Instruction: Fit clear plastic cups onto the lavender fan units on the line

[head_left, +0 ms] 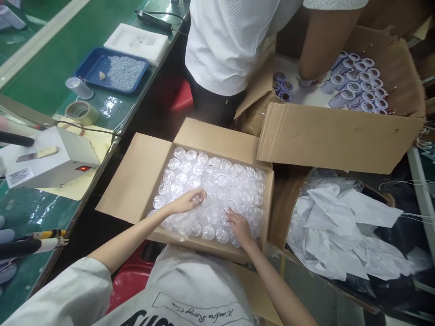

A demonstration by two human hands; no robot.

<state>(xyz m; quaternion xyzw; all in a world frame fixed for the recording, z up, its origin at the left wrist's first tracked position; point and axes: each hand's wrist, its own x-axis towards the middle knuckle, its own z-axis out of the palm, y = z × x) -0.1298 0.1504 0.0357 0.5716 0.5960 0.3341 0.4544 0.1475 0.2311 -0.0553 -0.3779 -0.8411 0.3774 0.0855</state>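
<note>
An open cardboard box (136,181) in front of me holds rows of round, clear-wrapped pieces (208,232) with pleated tops. Thin clear plastic film (180,222) lies crumpled over the nearer rows. My left hand (189,200) is over the box's left half, its fingers closed on a bunched part of the film. On the right side, my right hand (239,225) reaches in with its fingers apart, resting against the plastic-covered tops. My right palm hides a few of the pieces.
A co-worker (234,45) reaches into a larger carton (340,140) of purple cylinders (343,97). Torn white sheets (340,226) fill a container at right. The green bench (50,59) at left bears a blue tray (81,68), tape roll (82,112) and white device (54,156).
</note>
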